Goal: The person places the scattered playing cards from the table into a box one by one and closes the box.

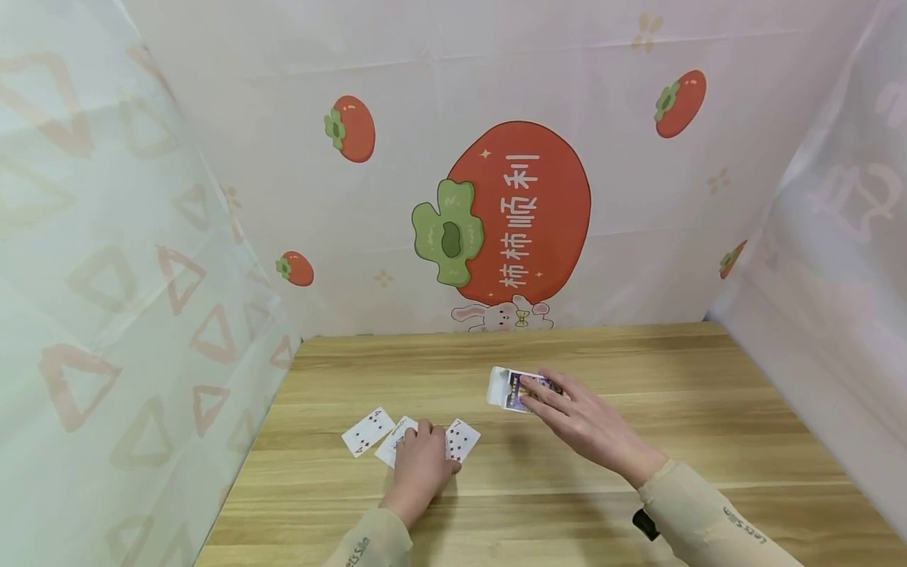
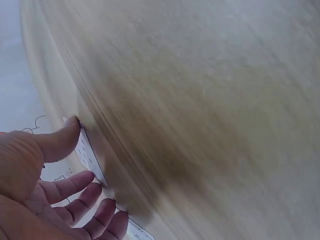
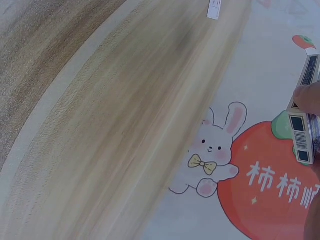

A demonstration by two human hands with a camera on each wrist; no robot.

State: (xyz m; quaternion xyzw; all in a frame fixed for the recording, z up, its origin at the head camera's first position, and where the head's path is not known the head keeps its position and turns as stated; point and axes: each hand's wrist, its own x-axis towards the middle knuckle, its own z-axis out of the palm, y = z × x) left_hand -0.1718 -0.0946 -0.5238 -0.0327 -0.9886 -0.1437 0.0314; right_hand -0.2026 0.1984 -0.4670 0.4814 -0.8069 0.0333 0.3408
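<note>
My left hand [image 1: 420, 466] rests over playing cards on the wooden table, fingers lightly bent, thumb spread apart. Under its fingers lies a middle card [image 1: 394, 442], partly hidden. The seven of diamonds [image 1: 464, 439] shows to the right, and the four of diamonds [image 1: 368, 431] lies at the left. In the left wrist view, thumb and index fingertip touch a white card [image 2: 89, 157] at separate spots along its edge. My right hand [image 1: 584, 421] holds a card box [image 1: 519, 391] above the table; its flap stands open at the left. The right wrist view shows the thumb on the box [image 3: 300, 137] near a barcode.
The wooden table [image 1: 340, 504] ends at a backdrop [image 1: 397, 268] printed with persimmons and a rabbit. Pale sheets hang at the left [image 1: 142, 315] and right [image 1: 822, 315]. A black object [image 1: 645, 524] sits at the right cuff.
</note>
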